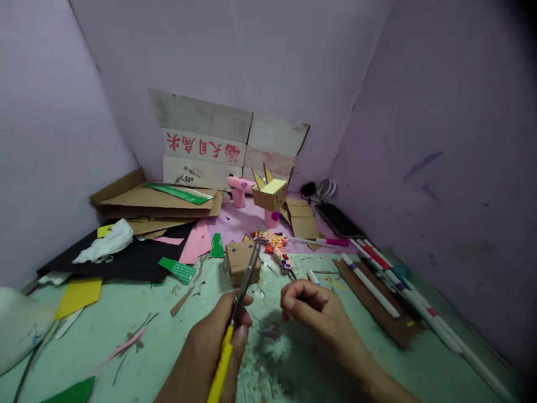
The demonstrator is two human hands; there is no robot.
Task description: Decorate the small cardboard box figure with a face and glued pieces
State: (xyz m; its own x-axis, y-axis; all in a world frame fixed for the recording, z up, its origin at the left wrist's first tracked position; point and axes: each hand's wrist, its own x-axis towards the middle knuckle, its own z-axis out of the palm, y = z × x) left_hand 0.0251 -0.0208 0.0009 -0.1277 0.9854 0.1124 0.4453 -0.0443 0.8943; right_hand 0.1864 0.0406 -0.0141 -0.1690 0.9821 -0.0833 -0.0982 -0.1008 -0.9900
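My left hand (218, 330) is wrapped round a slim yellow-handled tool with a long metal blade (224, 352), its tip angled up and away from me. To the right, my right hand (319, 313) is closed with thumb and fingertips together; whatever it pinches, if anything, is hidden. A small brown cardboard box (241, 263) with purple dots and pointed yellow ears sits just beyond the blade, partly covered by it. Behind my right hand lies a flower-patterned, gun-shaped tool (277, 246) with a dark cord end.
A cardboard animal head (268, 196) on a pink tube and a pink T-shaped piece (239, 187) stand at the back. Flattened cardboard (168, 198), black sheet (146, 257) and paper scraps lie left. Several markers (373, 285) and a phone (339, 218) line the right.
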